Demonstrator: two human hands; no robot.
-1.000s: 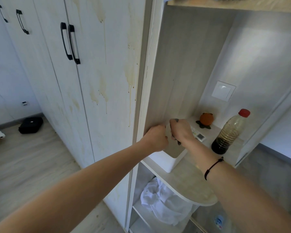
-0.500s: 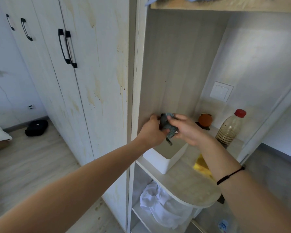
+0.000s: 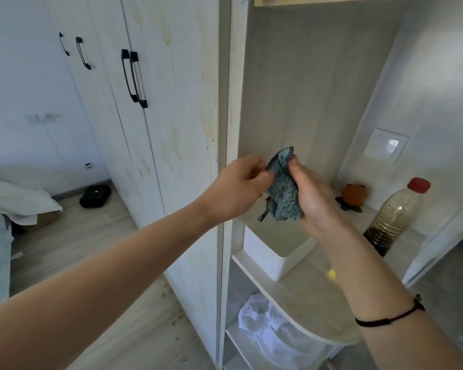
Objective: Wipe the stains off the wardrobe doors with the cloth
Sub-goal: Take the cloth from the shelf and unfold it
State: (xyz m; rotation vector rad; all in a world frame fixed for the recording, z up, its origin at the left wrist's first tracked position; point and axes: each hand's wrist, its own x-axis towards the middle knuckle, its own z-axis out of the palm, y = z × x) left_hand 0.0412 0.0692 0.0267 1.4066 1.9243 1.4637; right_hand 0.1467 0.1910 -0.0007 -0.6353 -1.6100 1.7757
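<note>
A small blue-grey fluffy cloth [image 3: 282, 190] with a dark mesh edge hangs between both hands, in front of the open shelf niche. My left hand [image 3: 238, 186] pinches its left edge. My right hand [image 3: 312, 198] grips it from the right, thumb on top. Just left of the hands stands the whitewashed wardrobe door [image 3: 177, 108], streaked with yellowish-brown drip stains [image 3: 207, 121]; the streaks run down toward the floor. Black handles [image 3: 134, 78] sit on the doors further left.
A white box [image 3: 275, 260] stands on the rounded shelf [image 3: 305, 303] below the hands. At the back of the shelf sit a bottle of dark liquid [image 3: 396, 217] with a red cap and an orange [image 3: 354, 194]. White fabric [image 3: 267, 335] lies on the lower shelf. A black bag [image 3: 95, 196] is on the floor.
Both hands lifted the cloth out of the white box and raised it. They now hold it higher and spread it between them. The view turned slightly left.
</note>
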